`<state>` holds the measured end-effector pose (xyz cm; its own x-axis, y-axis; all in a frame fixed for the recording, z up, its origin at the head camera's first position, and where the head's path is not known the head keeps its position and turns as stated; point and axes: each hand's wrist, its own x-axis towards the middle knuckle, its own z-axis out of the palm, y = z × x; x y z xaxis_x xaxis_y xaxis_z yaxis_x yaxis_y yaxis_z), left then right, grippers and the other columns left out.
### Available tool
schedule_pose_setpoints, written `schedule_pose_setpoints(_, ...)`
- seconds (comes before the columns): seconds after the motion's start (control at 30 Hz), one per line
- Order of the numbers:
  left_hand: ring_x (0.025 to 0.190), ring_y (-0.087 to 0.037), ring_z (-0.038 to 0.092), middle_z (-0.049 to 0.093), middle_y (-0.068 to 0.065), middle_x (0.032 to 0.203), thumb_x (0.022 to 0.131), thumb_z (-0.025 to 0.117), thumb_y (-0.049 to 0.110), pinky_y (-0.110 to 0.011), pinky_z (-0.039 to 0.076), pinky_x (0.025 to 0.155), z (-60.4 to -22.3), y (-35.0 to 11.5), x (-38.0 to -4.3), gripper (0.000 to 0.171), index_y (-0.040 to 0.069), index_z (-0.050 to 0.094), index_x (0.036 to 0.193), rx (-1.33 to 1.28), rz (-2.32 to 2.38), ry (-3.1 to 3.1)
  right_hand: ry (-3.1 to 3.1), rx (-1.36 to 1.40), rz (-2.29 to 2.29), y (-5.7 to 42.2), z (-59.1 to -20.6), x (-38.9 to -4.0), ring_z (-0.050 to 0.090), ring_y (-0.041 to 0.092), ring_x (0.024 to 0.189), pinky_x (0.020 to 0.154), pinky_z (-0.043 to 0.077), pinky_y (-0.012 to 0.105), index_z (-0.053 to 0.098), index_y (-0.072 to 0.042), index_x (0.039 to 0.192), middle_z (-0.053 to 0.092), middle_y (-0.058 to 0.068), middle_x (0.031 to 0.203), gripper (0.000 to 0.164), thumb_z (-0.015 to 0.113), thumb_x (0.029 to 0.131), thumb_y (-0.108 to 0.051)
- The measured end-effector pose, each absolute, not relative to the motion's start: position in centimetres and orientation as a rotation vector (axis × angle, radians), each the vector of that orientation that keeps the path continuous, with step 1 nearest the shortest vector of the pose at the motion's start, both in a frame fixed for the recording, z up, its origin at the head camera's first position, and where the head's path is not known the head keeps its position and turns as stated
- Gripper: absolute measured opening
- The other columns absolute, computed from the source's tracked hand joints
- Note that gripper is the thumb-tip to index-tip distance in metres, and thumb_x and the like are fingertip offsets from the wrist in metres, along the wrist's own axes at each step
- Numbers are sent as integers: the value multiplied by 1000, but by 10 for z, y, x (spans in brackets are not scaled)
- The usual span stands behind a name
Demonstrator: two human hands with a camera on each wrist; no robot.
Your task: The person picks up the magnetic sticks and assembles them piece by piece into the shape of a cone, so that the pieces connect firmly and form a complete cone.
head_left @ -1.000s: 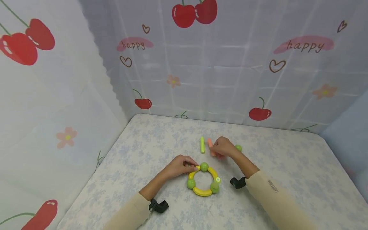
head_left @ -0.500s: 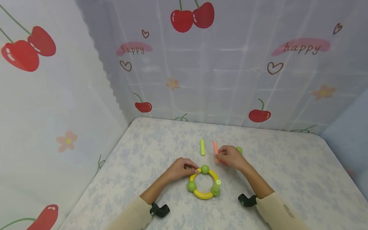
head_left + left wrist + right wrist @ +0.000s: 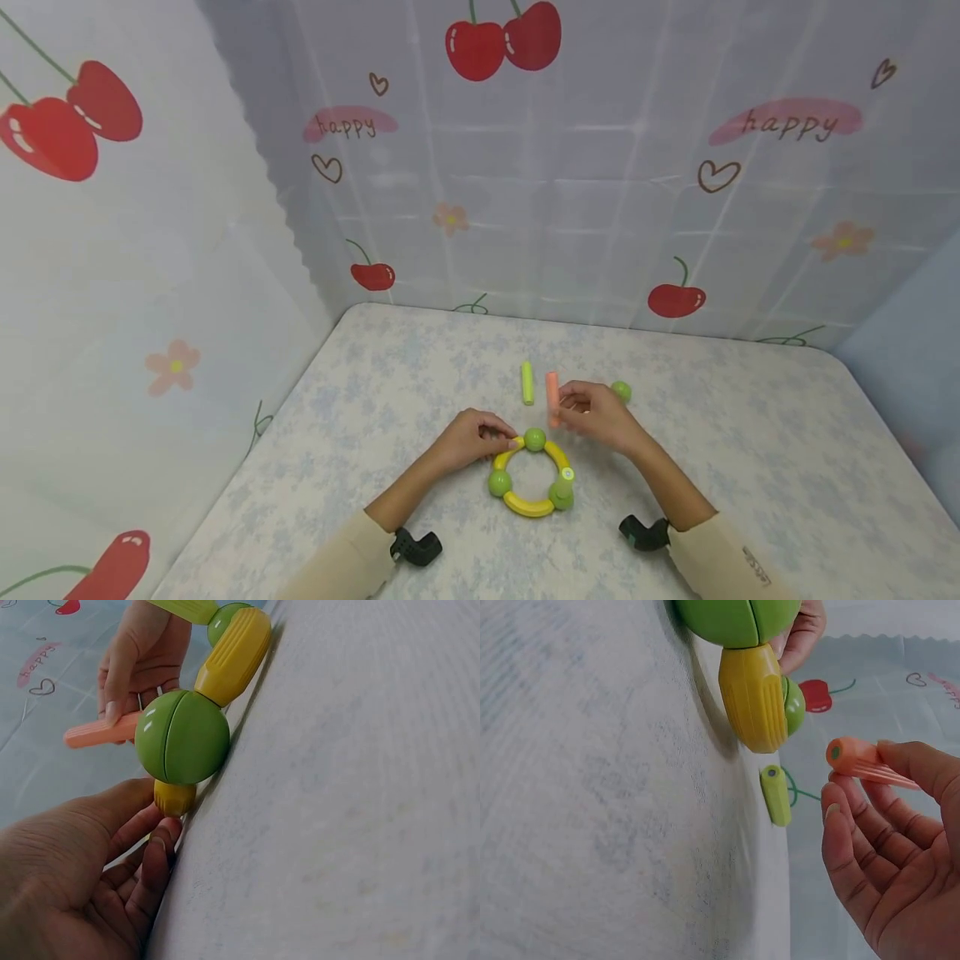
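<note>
A ring of curved yellow magnetic rods [image 3: 529, 507] and green balls [image 3: 535, 439] lies on the table, with a light-green rod [image 3: 566, 483] standing up from its lower right ball. My left hand [image 3: 467, 439] pinches the yellow rod [image 3: 174, 799] at the ring's upper left, between thumb and fingers. Just beyond the ring, my right hand [image 3: 606, 415] pinches a straight orange rod [image 3: 552, 398] near one end. A green dot shows on that rod's end face in the right wrist view. Its other end points away from the fingers.
A light-green straight rod [image 3: 527, 383] lies behind the ring, left of the orange one. Behind the right hand rests a loose green ball [image 3: 621, 391]. A patterned curtain [image 3: 525, 208] hangs along the table's far edge.
My right hand has drawn the orange rod toward me and right, then a little left, turning it straighter. The left hand keeps its hold on the ring.
</note>
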<state>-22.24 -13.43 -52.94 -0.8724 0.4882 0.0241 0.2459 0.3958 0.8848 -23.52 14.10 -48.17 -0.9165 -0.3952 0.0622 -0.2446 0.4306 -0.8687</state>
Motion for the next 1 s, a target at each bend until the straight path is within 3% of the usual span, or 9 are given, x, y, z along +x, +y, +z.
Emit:
schedule_pose_setpoints(0.3,54,-10,56,68,2,71,93,77,28,-25,48,51,-528,-134,-224,10,22,81,101,663,1471,2420,2576,-779,-1483,132,-471,-226,68,20,89,71,55,33,71,-7,112,72,3,99,19,75,94,-14)
schedule_pose_setpoints(0.47,55,-10,57,69,4,72,93,77,29,-25,50,53,-529,-134,-223,12,23,81,102,659,1458,2425,2559,-838,-1448,131,-473,-226,67,18,91,70,52,32,72,-12,113,72,-1,102,20,76,94,-14)
schedule_pose_setpoints(0.7,55,-10,56,68,3,72,92,78,29,-25,49,52,-529,-134,-223,12,22,81,102,645,1468,2417,2546,-878,-1395,128,-471,-222,66,26,90,68,51,32,72,-5,110,73,9,102,17,72,94,-2)
schedule_pose_setpoints(1.0,55,-8,55,68,4,71,92,78,30,-24,48,52,-528,-133,-223,13,22,81,102,632,1459,2421,2517,-911,-1407,130,-475,-224,65,17,91,68,53,30,74,-16,111,72,-3,104,16,75,95,-20)
